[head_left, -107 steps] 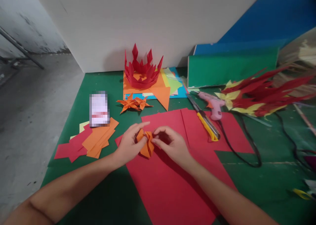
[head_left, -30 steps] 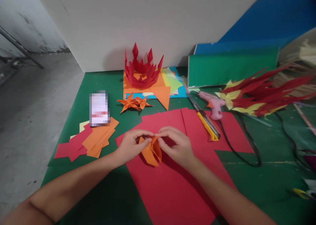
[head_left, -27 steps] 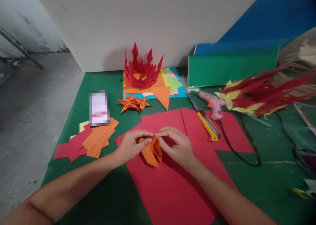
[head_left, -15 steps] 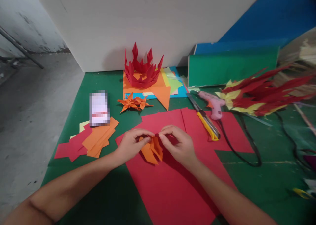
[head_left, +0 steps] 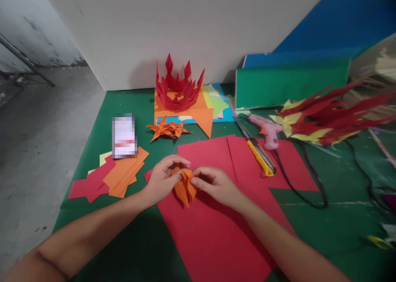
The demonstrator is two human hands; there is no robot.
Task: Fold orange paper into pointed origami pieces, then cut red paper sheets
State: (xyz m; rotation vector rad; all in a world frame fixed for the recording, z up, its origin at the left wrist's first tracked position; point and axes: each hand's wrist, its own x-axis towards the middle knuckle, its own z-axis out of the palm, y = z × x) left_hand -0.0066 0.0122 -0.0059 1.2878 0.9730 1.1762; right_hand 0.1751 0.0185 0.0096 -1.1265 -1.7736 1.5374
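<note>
A folded orange paper piece (head_left: 185, 188) is held between my two hands, above a large red paper sheet (head_left: 222, 232). My left hand (head_left: 165, 177) grips its upper left side between thumb and fingers. On its right side, the thumb and fingers of my right hand (head_left: 215, 183) pinch the paper's edge. The piece has pointed flaps that hang downward. Two folded orange paper flowers (head_left: 167, 128) lie behind my hands, near a red folded-paper crown (head_left: 179, 96) that stands on coloured sheets.
On the left are a phone (head_left: 124, 135) and orange and red paper strips (head_left: 123, 177). To the right lie a yellow cutter (head_left: 260, 156), a pink glue gun (head_left: 267, 131) with a black cable, and red and yellow paper shapes (head_left: 328, 113). A green board (head_left: 291, 84) stands behind.
My right hand has moved left and now grips the orange piece's right side. The piece has shifted slightly left, and its flaps look closer together.
</note>
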